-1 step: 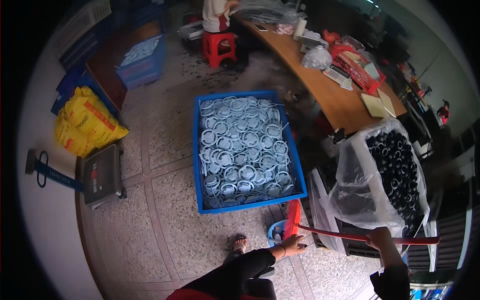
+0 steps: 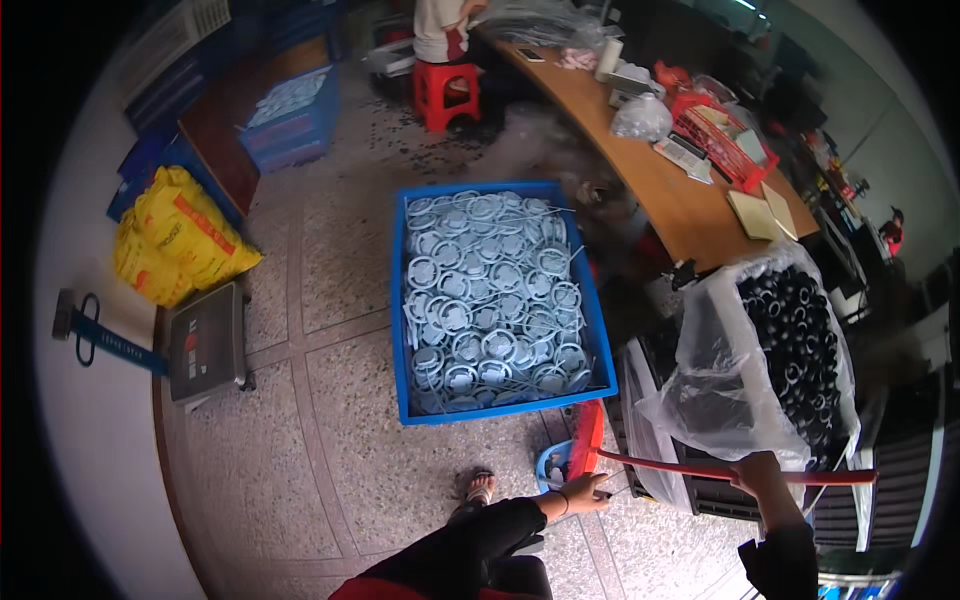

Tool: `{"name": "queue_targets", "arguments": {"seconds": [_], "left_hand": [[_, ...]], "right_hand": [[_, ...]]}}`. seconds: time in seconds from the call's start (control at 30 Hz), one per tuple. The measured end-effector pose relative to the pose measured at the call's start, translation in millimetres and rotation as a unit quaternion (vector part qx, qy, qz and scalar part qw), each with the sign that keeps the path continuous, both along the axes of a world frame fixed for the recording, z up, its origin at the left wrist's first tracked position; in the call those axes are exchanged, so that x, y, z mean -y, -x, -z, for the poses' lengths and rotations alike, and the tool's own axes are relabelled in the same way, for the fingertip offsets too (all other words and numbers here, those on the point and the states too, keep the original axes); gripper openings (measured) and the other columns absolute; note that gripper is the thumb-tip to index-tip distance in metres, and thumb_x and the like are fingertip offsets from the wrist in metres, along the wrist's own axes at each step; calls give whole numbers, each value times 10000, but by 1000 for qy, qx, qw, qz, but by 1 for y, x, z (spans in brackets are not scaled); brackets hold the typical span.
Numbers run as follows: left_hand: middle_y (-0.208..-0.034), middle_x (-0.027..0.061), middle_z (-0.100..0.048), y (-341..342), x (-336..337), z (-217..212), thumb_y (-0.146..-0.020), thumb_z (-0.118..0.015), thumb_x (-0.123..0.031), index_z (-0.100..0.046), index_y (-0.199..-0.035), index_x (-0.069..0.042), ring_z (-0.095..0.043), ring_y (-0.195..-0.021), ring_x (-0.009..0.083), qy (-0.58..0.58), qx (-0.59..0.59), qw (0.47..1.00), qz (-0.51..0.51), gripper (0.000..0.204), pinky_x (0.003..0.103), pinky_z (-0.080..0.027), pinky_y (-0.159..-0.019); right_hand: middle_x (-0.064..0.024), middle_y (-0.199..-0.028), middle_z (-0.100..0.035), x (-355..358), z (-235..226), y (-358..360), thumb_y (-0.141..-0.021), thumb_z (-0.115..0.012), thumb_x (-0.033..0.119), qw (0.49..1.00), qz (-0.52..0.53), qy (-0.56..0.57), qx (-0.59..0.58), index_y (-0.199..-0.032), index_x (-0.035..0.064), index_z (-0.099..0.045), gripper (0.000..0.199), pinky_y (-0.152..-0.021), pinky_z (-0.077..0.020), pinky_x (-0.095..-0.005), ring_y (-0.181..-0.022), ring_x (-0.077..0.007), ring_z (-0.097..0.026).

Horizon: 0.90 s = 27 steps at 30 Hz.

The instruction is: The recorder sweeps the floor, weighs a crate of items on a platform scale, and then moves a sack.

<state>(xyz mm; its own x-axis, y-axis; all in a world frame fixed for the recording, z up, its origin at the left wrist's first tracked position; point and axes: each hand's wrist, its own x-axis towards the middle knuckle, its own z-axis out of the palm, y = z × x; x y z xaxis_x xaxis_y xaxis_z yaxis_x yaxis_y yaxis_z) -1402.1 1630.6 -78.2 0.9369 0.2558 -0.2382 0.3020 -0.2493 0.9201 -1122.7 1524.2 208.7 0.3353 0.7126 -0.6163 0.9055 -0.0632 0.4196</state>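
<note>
My right hand (image 2: pixel 760 474) is closed round the long red handle of a broom (image 2: pixel 680 467), which lies slantwise across the front right. The broom's red head (image 2: pixel 587 440) reaches into a blue dustpan (image 2: pixel 552 464) on the floor, where small bits of debris show. Right beside the dustpan, my left hand (image 2: pixel 580 494) has its fingers curled round what looks like the end of its thin handle; much of the grip is hidden. Just beyond stands a large blue crate (image 2: pixel 505 405), full of pale grey-blue ring-shaped plastic parts (image 2: pixel 490 300) with thin stems.
A plastic-lined container (image 2: pixel 700 400) of black rings stands at right, near a cluttered wooden table (image 2: pixel 640 160). At left are a platform scale (image 2: pixel 205 340) and yellow sacks (image 2: pixel 185 240). Farther off, a person (image 2: pixel 440 30) sits on a red stool (image 2: pixel 445 95). My sandalled foot (image 2: pixel 481 487) is near the crate.
The whole view has shifted slightly. Both hands, the broom and the dustpan keep their places relative to each other.
</note>
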Motion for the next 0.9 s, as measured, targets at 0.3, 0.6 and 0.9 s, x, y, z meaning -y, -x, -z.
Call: {"name": "queue_targets", "arguments": {"seconds": [0.3, 0.6, 0.9], "left_hand": [[-905, 107, -638, 257, -112, 91, -818, -506, -302, -652, -855, -104, -602, -847, 307, -247, -262, 924, -132, 249, 392, -485, -744], [-885, 149, -643, 523, 24, 61, -769, -545, -342, -628, -865, -95, -599, -872, 332, -117, -418, 722, -539, 278, 420, -473, -779], [-935, 119, -645, 544, 228, 46, -747, -585, -388, -651, -933, -127, -600, -914, 301, -38, -418, 813, -405, 327, 384, -469, -813]], "right_hand": [[-34, -895, -639, -48, 26, -46, -818, -514, 249, 988, -22, 9, 153, -908, 170, -648, 179, -878, -345, -390, -920, -197, -576], [-71, -1250, -456, -40, 79, -85, -863, -443, 273, 968, -93, -128, 193, -1065, 162, -601, 280, -1055, -64, -577, -1237, -266, -323], [-154, -1303, -403, -15, 93, -36, -743, -526, 90, 960, -95, -262, -24, -1201, 128, -518, 461, -1027, -136, -587, -1298, -381, -208]]}}
